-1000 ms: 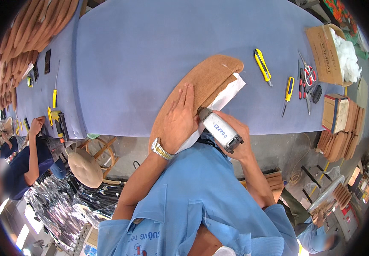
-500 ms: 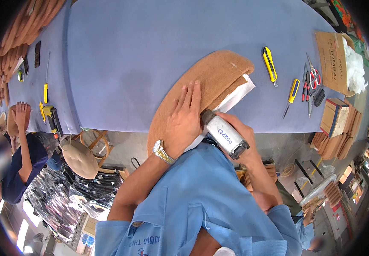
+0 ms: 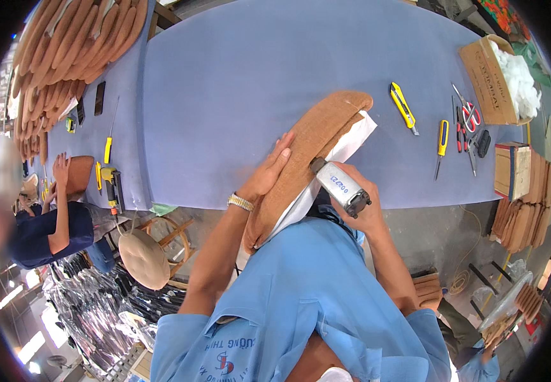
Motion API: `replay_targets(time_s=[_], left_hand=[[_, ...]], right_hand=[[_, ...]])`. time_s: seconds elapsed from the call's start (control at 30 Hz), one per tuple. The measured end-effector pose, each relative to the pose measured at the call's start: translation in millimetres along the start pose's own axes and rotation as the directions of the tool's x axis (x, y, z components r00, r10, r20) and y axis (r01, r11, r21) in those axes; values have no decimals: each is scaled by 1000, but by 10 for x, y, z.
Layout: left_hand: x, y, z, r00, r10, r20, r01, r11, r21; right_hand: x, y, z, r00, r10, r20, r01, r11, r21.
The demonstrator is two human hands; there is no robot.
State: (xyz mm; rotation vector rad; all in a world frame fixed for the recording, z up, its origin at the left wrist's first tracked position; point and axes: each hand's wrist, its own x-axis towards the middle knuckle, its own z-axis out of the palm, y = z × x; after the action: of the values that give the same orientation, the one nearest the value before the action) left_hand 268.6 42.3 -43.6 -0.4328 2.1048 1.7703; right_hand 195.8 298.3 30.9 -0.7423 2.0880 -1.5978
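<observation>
A long curved cushion (image 3: 288, 167) in brown fabric, with a white lining (image 3: 352, 139) along its right side, lies tilted across the table's near edge against my front. My left hand (image 3: 268, 170) rests on its left face, fingers stretched out and pressing flat on the fabric. A silver staple gun (image 3: 339, 184) with a black end cap is gripped in my right hand (image 3: 368, 198). Its dark nose touches the cushion near where fabric and lining meet. The trigger and grip are hidden under the tool's body.
On the blue table (image 3: 224, 83) lie a yellow utility knife (image 3: 403, 108), a screwdriver (image 3: 442, 140), pliers (image 3: 461, 129) and red-handled scissors (image 3: 472, 118). A carton (image 3: 489, 89) of white stuffing stands at right. Brown cushions (image 3: 75, 41) are piled far left; a co-worker's hand (image 3: 62, 169) is below them.
The cushion has tipped up more onto its edge. My left hand has slid from its top to its left face. The staple gun stays at the lining; the whole view has shifted.
</observation>
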Motion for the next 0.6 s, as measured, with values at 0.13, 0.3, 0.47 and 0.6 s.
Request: replay_targets(time_s=[0.13, 0.3, 0.47, 0.6], left_hand=[[-228, 162, 126, 998, 64, -8, -63, 994, 88], [-391, 350, 248, 979, 197, -44, -172, 928, 331], [-476, 565, 380, 971, 163, -174, -53, 859, 509], [-487, 529, 383, 952, 240, -189, -105, 837, 537]], right_hand=[[-44, 15, -46, 996, 81, 20, -81, 997, -15], [-21, 20, -52, 1000, 27, 15, -26, 999, -30], [-27, 15, -9, 999, 40, -10, -40, 999, -36], [-38, -43, -31, 997, 68, 24, -68, 998, -16]])
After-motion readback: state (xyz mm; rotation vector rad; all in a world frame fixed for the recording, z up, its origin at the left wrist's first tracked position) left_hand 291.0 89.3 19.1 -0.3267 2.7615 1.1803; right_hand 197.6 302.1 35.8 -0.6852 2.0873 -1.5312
